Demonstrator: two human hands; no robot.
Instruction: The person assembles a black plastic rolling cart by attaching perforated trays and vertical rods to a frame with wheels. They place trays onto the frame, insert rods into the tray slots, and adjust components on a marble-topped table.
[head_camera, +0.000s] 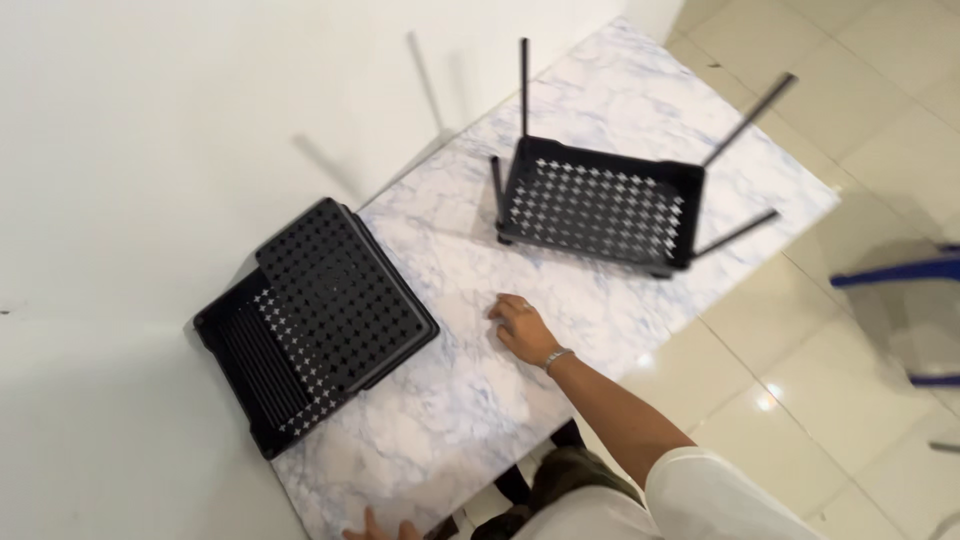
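My right hand (522, 327) rests palm down on the white marble table (450, 400) and holds nothing; a bracelet sits on its wrist. Beyond it, a short way off, stands a black perforated tray (600, 210) with thin black poles (523, 85) sticking up from its corners. A stack of black perforated trays (320, 320) lies to the left of that hand, overhanging the table's far-left edge. Only the fingers of my left hand (380, 525) show at the bottom; they lie spread on the table's near edge.
A white wall (150, 120) runs along the table's left side. Pale floor tiles (800, 330) lie to the right, with a blue chair frame (900, 275) at the right edge. My legs (560, 480) are under the table's near edge.
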